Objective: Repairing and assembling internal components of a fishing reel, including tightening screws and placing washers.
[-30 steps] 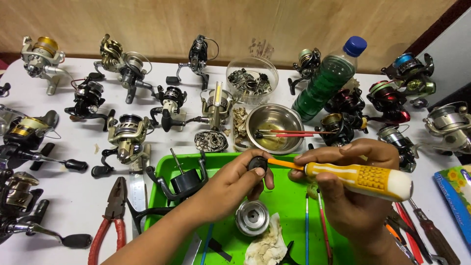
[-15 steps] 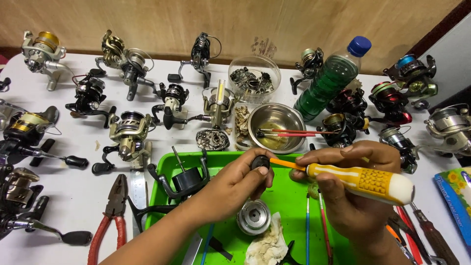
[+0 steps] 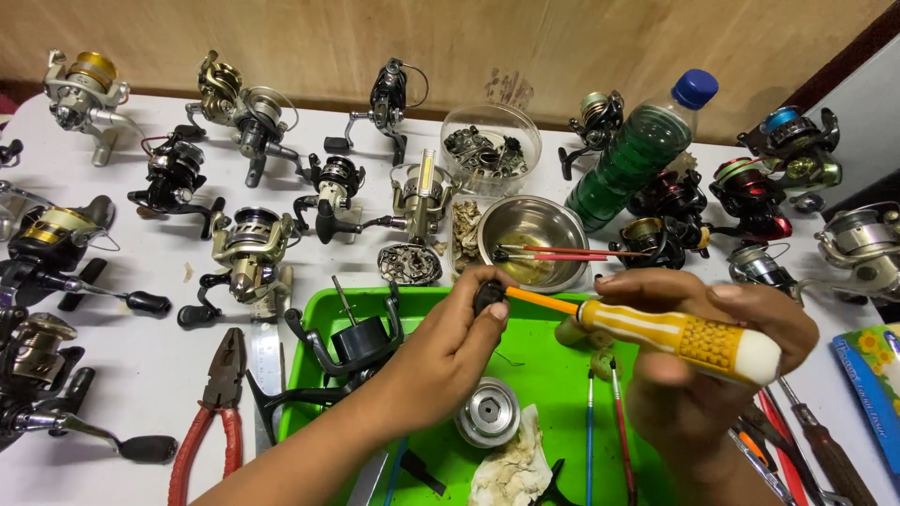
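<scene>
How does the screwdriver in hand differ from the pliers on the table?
The screwdriver is yellow-handled with an orange shaft; the pliers have red grips and dark metal jaws. The right hand holds the screwdriver nearly level above the green tray, its tip at a small dark part in the left hand; the pliers lie untouched left of the tray. Both are hand tools.

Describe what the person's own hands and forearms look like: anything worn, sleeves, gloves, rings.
Both are bare. The left hand has no glove and no ring that shows, and its forearm runs bare to the picture's bottom edge, with no sleeve or watch in view. The right hand is also ungloved with no ring showing; its wrist is cut off by the edge.
</scene>
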